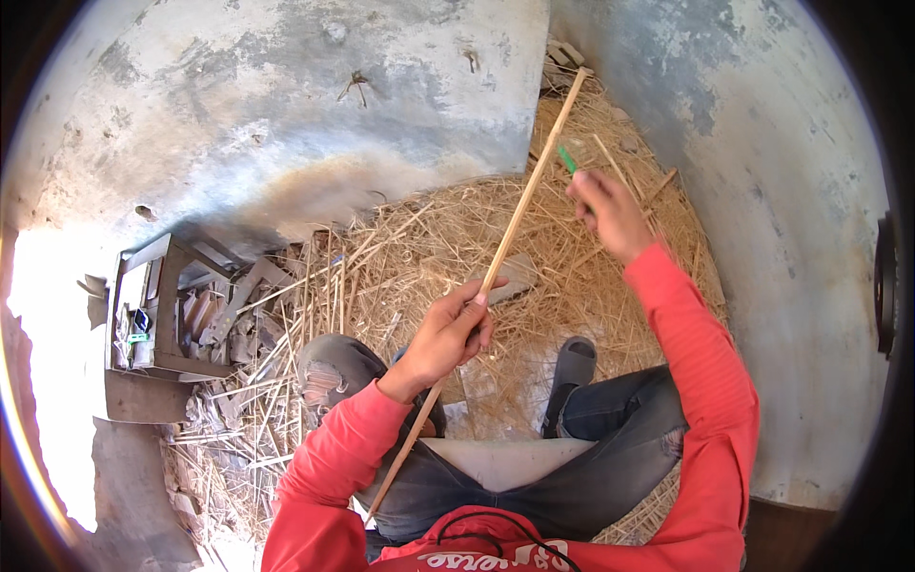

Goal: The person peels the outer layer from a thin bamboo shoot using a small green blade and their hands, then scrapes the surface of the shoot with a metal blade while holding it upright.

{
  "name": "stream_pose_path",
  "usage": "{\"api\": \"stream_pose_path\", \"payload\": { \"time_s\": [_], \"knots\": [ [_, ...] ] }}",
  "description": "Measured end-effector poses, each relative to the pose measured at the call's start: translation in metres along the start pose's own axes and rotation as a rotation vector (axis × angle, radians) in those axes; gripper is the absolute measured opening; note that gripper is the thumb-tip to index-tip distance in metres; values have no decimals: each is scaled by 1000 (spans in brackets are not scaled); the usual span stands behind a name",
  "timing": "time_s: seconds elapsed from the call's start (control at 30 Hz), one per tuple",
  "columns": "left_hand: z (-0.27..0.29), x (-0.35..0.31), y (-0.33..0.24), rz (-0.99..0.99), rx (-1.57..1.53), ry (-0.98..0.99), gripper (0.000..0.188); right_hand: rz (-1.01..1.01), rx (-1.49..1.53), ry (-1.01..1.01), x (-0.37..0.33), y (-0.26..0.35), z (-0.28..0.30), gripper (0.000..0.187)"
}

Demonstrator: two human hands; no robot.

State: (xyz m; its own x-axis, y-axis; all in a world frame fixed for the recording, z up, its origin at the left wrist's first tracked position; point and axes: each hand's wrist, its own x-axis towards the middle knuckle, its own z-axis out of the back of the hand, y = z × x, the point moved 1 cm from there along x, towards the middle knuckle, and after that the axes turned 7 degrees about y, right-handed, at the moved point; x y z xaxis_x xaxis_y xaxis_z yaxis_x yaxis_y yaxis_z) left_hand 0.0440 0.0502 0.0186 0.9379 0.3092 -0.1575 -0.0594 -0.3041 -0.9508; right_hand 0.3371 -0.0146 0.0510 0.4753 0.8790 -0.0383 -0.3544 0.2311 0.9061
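Note:
A long, pale strip of split wood, perhaps bamboo, slants from beside my left thigh up toward the far corner. My left hand is closed around it near its middle, with the thumb lying along the top. To the right of the strip's upper part, my right hand is raised in a fist and apart from the strip. From that fist sticks out a narrow green object, like a slim tool handle; the rest of it is hidden in my fingers.
Loose straw-like shavings and thin strips cover the floor. At the left stands a small wooden frame table with odds and ends on it. Worn plaster walls close in ahead and at the right. Bright light enters at the far left.

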Motion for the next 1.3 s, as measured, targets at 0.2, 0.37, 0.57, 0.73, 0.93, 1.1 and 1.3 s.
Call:
{"api": "stream_pose_path", "payload": {
  "time_s": [0.2, 0.37, 0.57, 0.73, 0.93, 1.1, 1.3],
  "knots": [
    [6, 6, -17, -35, -38, -124, 44, 236, -113, 148, -47, 21, -45, 33],
    [6, 12, -5, -40, -90, -92, 44, 283, -328, 241, -55, 33, -55, 40],
    [-1, 15, -1, -12, -158, -70, 37, 262, -508, 340, -72, 33, -74, 54],
    [-3, 9, -1, 53, -269, -111, 28, 253, -606, 331, -71, 31, -75, 58],
    [-5, 8, -10, 47, -153, -127, 35, 344, -675, 195, -58, 16, -76, 60],
    [-9, -6, -1, 90, -61, -85, 38, 312, -768, 32, -35, -8, -58, 62],
    [-16, -18, 6, 75, -17, -16, 39, 214, -771, -180, -16, -5, 0, 61]
  ]
}}
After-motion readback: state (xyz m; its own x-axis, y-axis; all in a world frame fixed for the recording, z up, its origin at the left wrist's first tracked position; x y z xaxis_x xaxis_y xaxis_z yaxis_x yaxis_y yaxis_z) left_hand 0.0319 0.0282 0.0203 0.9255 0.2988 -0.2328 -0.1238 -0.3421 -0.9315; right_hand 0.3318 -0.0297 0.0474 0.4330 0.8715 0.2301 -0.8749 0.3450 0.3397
